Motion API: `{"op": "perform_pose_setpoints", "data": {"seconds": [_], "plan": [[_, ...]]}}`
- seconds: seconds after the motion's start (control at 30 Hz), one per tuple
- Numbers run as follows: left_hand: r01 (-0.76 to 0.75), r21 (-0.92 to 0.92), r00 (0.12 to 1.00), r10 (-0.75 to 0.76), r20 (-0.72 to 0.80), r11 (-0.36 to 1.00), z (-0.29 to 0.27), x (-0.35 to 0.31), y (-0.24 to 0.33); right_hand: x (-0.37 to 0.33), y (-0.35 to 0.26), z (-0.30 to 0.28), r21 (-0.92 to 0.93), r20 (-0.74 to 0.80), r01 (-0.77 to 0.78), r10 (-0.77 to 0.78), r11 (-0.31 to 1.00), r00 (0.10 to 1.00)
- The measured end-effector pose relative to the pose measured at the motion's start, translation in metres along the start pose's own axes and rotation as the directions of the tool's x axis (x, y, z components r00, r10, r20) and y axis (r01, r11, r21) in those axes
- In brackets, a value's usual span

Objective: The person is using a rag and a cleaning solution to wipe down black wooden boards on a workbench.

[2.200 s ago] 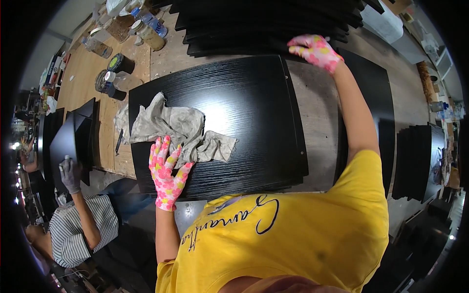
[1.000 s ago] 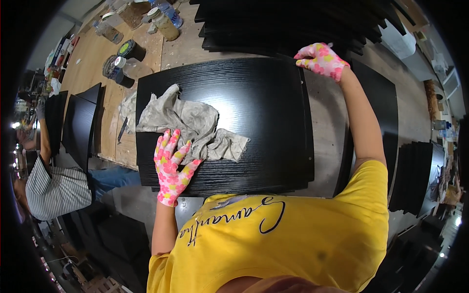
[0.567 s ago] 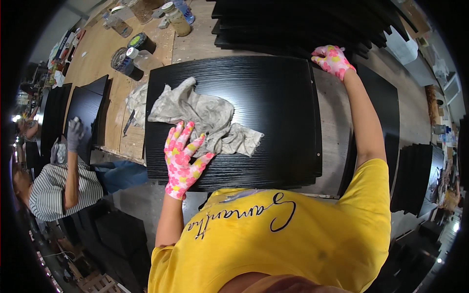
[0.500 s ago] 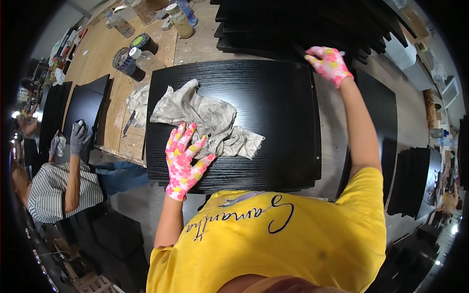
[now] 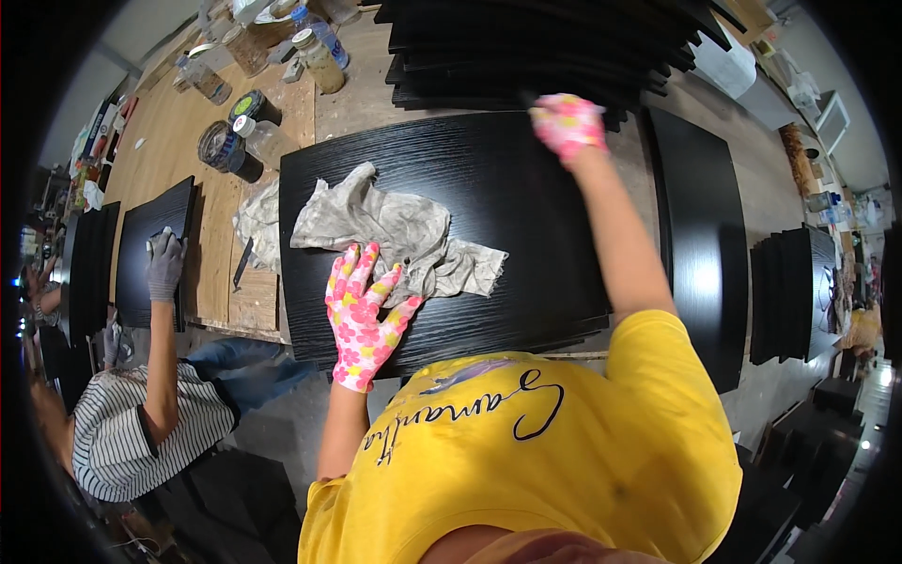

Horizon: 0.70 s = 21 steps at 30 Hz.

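Note:
A black wood-grain panel (image 5: 512, 202) lies flat in front of me, on top of other black panels. Across its left half spreads a crumpled grey-white rag (image 5: 385, 221) with dark stains. My left hand (image 5: 362, 320), in a pink and yellow flowered glove, rests palm down at the rag's near edge with its fingers spread. By the panel's far edge, toward the right, my right hand (image 5: 568, 127) is closed in a matching glove. Something dark sticks out past its fingers, too blurred to name.
Black boards (image 5: 526, 56) are stacked at the far side, and another panel (image 5: 700, 244) stands to the right. Jars and bottles (image 5: 319, 61) cluster at the far left, near a second rag (image 5: 256, 226) and a dark blade-like tool (image 5: 243, 263). On the left, a grey-gloved co-worker (image 5: 167, 263) works on a panel.
My right hand has moved left along the panel's far edge, staying closed. My left hand keeps its place by the rag. The co-worker's gloved hand has shifted on their panel.

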<state>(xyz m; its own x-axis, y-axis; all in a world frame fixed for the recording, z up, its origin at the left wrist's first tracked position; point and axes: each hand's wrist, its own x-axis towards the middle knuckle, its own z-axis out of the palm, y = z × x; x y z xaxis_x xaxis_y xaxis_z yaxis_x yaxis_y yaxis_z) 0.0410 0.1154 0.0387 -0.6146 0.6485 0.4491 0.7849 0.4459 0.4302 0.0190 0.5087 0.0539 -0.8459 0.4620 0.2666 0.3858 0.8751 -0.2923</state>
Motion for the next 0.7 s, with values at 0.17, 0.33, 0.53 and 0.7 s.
{"op": "perform_pose_setpoints", "data": {"seconds": [0.17,0.33,0.53,0.7], "plan": [[-0.006,0.003,1.0,0.006,0.027,1.0,0.0,0.004,0.002,-0.01,0.027,-0.029,0.005,-0.054,-0.138,0.138,0.99,0.989],[-0.014,0.008,1.0,0.013,0.022,1.0,0.001,0.001,-0.004,-0.019,-0.045,0.006,0.064,0.062,0.01,-0.014,0.998,0.998],[-0.045,-0.025,0.999,0.045,-0.011,0.999,0.002,0.003,-0.002,-0.018,0.096,-0.021,0.104,-0.044,-0.319,0.324,0.942,0.945],[-0.043,-0.019,0.999,0.044,0.002,0.999,-0.001,0.001,-0.004,-0.027,0.024,-0.015,0.097,0.022,-0.167,0.165,0.981,0.986]]}}
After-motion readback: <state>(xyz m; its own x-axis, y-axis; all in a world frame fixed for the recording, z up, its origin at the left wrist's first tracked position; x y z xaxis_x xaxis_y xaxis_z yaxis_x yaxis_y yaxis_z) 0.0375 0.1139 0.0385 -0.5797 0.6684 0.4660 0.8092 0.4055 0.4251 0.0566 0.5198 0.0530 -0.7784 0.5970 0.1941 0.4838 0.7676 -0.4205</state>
